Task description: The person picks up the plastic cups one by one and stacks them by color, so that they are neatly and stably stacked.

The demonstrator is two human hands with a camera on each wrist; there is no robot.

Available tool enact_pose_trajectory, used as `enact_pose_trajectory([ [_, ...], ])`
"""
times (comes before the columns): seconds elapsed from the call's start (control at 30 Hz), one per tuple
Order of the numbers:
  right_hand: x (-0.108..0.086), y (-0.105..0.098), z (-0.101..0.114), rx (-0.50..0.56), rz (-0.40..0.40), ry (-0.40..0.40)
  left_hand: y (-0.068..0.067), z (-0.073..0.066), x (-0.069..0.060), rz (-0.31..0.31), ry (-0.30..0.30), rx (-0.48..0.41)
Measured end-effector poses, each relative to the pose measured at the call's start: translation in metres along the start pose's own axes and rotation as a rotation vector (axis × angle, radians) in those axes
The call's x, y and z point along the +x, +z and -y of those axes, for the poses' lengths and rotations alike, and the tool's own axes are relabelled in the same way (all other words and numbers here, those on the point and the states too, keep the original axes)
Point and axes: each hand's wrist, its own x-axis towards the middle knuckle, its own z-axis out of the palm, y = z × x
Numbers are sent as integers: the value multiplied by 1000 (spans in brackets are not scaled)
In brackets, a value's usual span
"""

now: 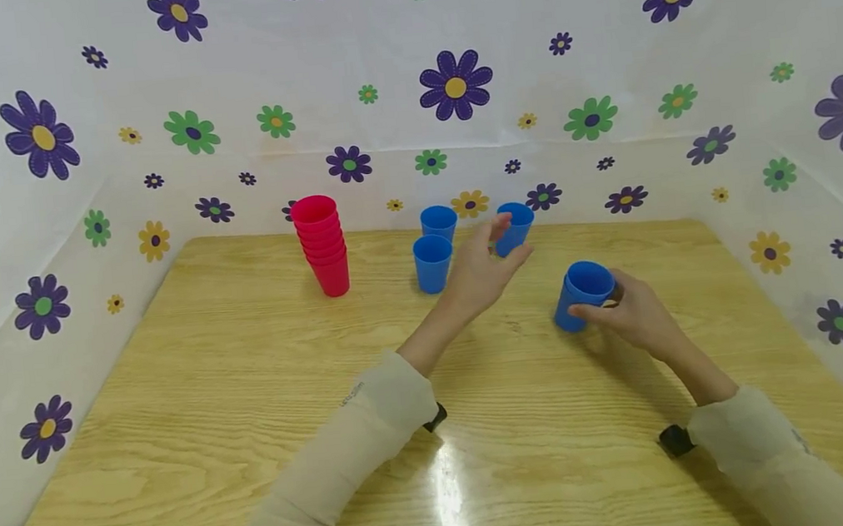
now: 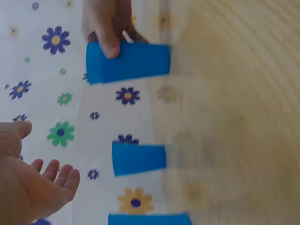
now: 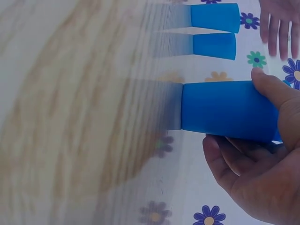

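My right hand [image 1: 640, 315] grips a pair of nested blue cups [image 1: 589, 283] by the upper part, thumb on the near side and fingers behind. In the right wrist view the nested cups [image 3: 225, 110] look upright on the table, the thumb near the rim. My left hand [image 1: 479, 275] is in the air with its fingers spread apart, holding nothing. Just beyond it stands a single blue cup [image 1: 516, 225], partly hidden by the fingers. Left of that hand are two more blue cups, a nearer one [image 1: 433, 266] and a farther one [image 1: 439, 220].
A tall stack of nested red cups [image 1: 330, 267] stands at the back left of the wooden table [image 1: 216, 414]. A white cloth [image 1: 357, 43] with printed flowers hangs behind the table and along its sides.
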Motion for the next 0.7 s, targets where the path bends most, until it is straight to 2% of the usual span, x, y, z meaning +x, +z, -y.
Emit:
enact_pose_trajectory([
  [0.17,0,-1,0,26,21,18,-36,6,0,-89,9,97],
  [0.3,0,-5,3,57,43,27,-56,15,-4,-142,-25,159],
  [0.53,0,-9,4,96,70,48,-73,33,-12,-200,-86,276],
  [0.7,1,-8,4,106,71,56,-79,44,-15,-200,-146,291],
])
